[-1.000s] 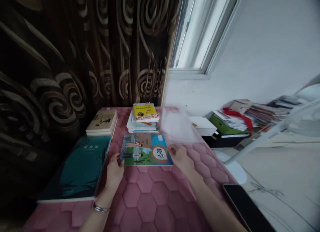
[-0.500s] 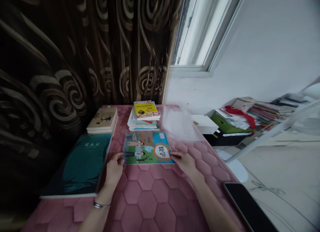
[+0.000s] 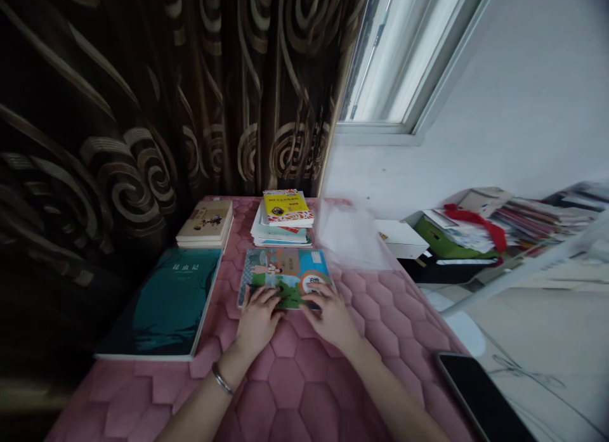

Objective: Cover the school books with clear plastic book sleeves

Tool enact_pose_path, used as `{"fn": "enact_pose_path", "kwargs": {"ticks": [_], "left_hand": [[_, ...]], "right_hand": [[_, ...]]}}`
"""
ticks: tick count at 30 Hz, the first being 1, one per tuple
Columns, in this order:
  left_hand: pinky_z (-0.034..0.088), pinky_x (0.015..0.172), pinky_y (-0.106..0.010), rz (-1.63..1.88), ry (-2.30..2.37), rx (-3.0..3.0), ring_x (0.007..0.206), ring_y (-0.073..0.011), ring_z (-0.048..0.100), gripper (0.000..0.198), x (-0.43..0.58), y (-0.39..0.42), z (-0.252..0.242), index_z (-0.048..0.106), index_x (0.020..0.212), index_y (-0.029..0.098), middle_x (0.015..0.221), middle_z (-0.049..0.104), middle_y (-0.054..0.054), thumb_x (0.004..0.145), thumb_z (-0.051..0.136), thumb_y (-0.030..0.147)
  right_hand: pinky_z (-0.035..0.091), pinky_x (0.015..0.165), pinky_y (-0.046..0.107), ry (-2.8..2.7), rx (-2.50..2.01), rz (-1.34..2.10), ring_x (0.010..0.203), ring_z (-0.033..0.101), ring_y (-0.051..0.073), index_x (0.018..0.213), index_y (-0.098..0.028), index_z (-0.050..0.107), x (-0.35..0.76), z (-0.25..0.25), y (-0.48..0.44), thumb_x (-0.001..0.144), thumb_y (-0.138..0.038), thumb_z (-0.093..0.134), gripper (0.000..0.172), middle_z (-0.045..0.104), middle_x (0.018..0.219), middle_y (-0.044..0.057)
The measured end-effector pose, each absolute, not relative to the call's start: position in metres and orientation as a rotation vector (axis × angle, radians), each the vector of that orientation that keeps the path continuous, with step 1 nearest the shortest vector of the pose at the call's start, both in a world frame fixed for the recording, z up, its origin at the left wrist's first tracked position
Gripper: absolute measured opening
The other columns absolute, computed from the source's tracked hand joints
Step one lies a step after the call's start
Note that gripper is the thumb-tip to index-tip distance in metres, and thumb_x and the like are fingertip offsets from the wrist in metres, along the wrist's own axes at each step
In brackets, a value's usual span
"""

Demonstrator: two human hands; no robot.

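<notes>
A colourful picture book [image 3: 285, 271] lies flat on the pink quilted surface [image 3: 295, 378]. My left hand [image 3: 259, 315] rests on its near left part, fingers stretched flat on the cover. My right hand [image 3: 330, 312] lies on its near right part, fingers likewise spread flat. Both hands press on the book and hold nothing. A clear plastic sleeve [image 3: 349, 236] lies just beyond the book to the right.
A large teal book [image 3: 166, 302] lies at the left, a beige book stack [image 3: 207, 223] behind it, and a stack topped by a yellow book [image 3: 285, 210] at the back. A dark phone [image 3: 480, 397] sits at the right edge. Dark curtain behind; cluttered papers [image 3: 476, 229] to the right.
My hands moved from the book's left and right edges onto its near cover, now lying flat on it. The view shifted slightly rightward.
</notes>
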State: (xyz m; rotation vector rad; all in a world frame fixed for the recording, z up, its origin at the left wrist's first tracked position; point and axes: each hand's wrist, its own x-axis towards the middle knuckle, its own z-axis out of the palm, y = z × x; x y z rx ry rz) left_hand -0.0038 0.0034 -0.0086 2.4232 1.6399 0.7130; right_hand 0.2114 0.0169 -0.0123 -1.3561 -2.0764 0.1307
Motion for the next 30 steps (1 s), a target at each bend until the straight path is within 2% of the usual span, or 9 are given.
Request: {"fn": "enact_pose_path", "kwargs": {"ticks": [4,10,17,20,22,25,27,30], "left_hand": [[0.019,0.115,-0.063,0.670,1.651,2.400,0.125,-0.0278,0.052,0.031,-0.004,0.007,-0.012,0.070,0.111,0.026,0.127,0.067,-0.003,0.085,0.060,0.013],[0.016,0.117,-0.059,0.709,1.652,2.430,0.124,-0.0260,0.053,0.029,-0.006,0.008,-0.013,0.071,0.109,0.027,0.123,0.069,-0.004,0.085,0.060,0.015],[0.006,0.118,-0.061,0.698,1.680,2.392,0.127,-0.0254,0.051,0.029,-0.015,0.005,-0.007,0.069,0.110,0.030,0.118,0.071,-0.002,0.085,0.063,0.017],[0.004,0.117,-0.063,0.705,1.749,2.365,0.125,-0.0255,0.054,0.026,-0.034,0.004,-0.005,0.071,0.104,0.033,0.113,0.073,0.001,0.084,0.065,0.018],[0.008,0.117,-0.061,0.712,1.820,2.345,0.121,-0.0255,0.056,0.020,-0.048,0.005,-0.005,0.072,0.095,0.032,0.111,0.074,0.002,0.082,0.067,0.018],[0.020,0.116,-0.055,0.701,1.869,2.346,0.116,-0.0250,0.058,0.014,-0.062,0.005,-0.003,0.073,0.086,0.030,0.109,0.074,0.000,0.080,0.068,0.018],[0.025,0.114,-0.051,0.674,1.850,2.383,0.115,-0.0245,0.059,0.013,-0.065,0.005,-0.002,0.071,0.088,0.029,0.108,0.074,-0.001,0.081,0.068,0.019],[0.027,0.112,-0.050,0.627,1.837,2.460,0.113,-0.0253,0.061,0.021,-0.064,0.005,-0.001,0.068,0.102,0.025,0.109,0.074,-0.006,0.082,0.066,0.019]], "right_hand": [[0.045,0.094,0.044,-2.221,-1.383,0.153,0.109,0.058,0.027,0.097,-0.022,0.069,0.180,-0.011,0.011,0.082,-0.034,0.069,0.019,0.066,0.117,0.009],[0.045,0.089,0.042,-2.226,-1.440,0.100,0.106,0.060,0.027,0.090,-0.022,0.069,0.175,-0.015,0.015,0.084,-0.031,0.069,0.010,0.068,0.113,0.008],[0.046,0.090,0.041,-2.233,-1.389,0.104,0.107,0.061,0.025,0.088,-0.024,0.071,0.192,-0.018,0.016,0.085,-0.030,0.068,0.007,0.070,0.113,0.005],[0.047,0.091,0.041,-2.226,-1.405,0.099,0.108,0.061,0.024,0.088,-0.024,0.071,0.213,-0.018,0.015,0.085,-0.027,0.067,0.006,0.071,0.111,0.005],[0.048,0.092,0.042,-2.210,-1.423,0.094,0.109,0.061,0.024,0.089,-0.024,0.072,0.230,-0.020,0.014,0.086,-0.027,0.065,0.008,0.071,0.111,0.005],[0.048,0.095,0.045,-2.187,-1.410,0.106,0.110,0.062,0.024,0.091,-0.025,0.072,0.254,-0.025,0.013,0.087,-0.025,0.062,0.010,0.072,0.111,0.005],[0.048,0.098,0.045,-2.189,-1.367,0.126,0.110,0.063,0.023,0.093,-0.024,0.072,0.265,-0.027,0.012,0.088,-0.022,0.061,0.012,0.073,0.109,0.005],[0.049,0.100,0.043,-2.203,-1.322,0.151,0.109,0.064,0.022,0.096,-0.023,0.072,0.274,-0.029,0.012,0.089,-0.020,0.058,0.016,0.073,0.108,0.004]]}}
